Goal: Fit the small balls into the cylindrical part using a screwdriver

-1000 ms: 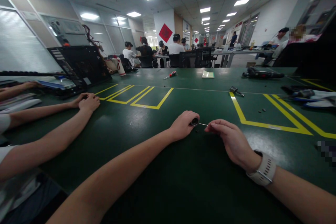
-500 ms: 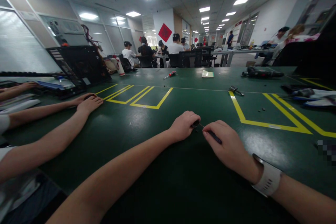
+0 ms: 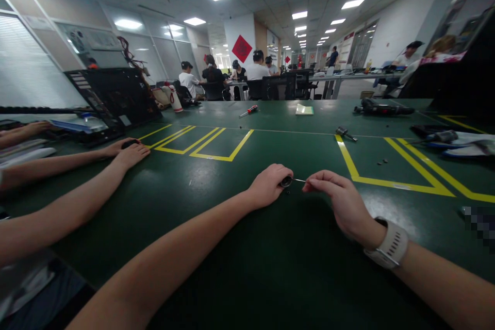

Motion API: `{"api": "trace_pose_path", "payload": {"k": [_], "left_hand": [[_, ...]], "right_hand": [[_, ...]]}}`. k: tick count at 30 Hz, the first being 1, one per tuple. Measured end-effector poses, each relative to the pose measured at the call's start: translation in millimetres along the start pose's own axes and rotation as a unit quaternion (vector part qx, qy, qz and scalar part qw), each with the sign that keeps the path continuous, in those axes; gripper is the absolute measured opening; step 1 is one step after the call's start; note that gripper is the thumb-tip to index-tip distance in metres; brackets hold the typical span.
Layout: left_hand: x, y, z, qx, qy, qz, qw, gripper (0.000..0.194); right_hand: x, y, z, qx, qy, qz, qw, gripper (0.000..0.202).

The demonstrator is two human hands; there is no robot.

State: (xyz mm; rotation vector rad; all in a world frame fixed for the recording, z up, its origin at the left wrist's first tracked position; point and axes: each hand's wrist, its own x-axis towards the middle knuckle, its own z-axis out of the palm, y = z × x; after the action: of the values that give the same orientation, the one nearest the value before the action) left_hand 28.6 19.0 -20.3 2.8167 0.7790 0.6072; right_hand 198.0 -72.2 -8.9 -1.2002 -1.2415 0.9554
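Note:
My left hand rests at the middle of the green table, fingers closed round a small dark cylindrical part whose round open end faces right. From that end a thin metal shaft of a screwdriver runs to my right hand. The fingertips of this hand pinch the tool, and its handle is hidden behind them. Whether the tip sits inside the part or only touches its rim, I cannot tell. Just below the part lies a tiny dark piece on the table.
Yellow tape outlines mark the table. A metal part, small dark bits, a red-handled screwdriver, a notepad and a dark power tool lie beyond. At left, a co-worker's hands hold a dark object.
My right hand has turned and lifted slightly, bringing the screwdriver from a slant to nearly level; its dark handle has gone out of sight. My left hand stays almost in place.

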Motion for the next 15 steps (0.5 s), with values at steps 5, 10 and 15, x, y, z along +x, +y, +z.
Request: {"api": "trace_pose_path", "payload": {"k": [5, 10, 15], "left_hand": [[0, 2, -0.6, 0.009, -0.004, 0.007, 1.000, 0.018], [0, 3, -0.8, 0.023, -0.011, 0.021, 0.999, 0.017], [0, 3, -1.1, 0.013, -0.017, 0.013, 1.000, 0.019]], "right_hand": [[-12, -10, 5, -0.280, -0.030, -0.141, 0.949, 0.014], [-7, -9, 3, -0.244, -0.036, -0.116, 0.962, 0.015], [6, -3, -6, -0.010, -0.016, 0.005, 1.000, 0.012]]}}
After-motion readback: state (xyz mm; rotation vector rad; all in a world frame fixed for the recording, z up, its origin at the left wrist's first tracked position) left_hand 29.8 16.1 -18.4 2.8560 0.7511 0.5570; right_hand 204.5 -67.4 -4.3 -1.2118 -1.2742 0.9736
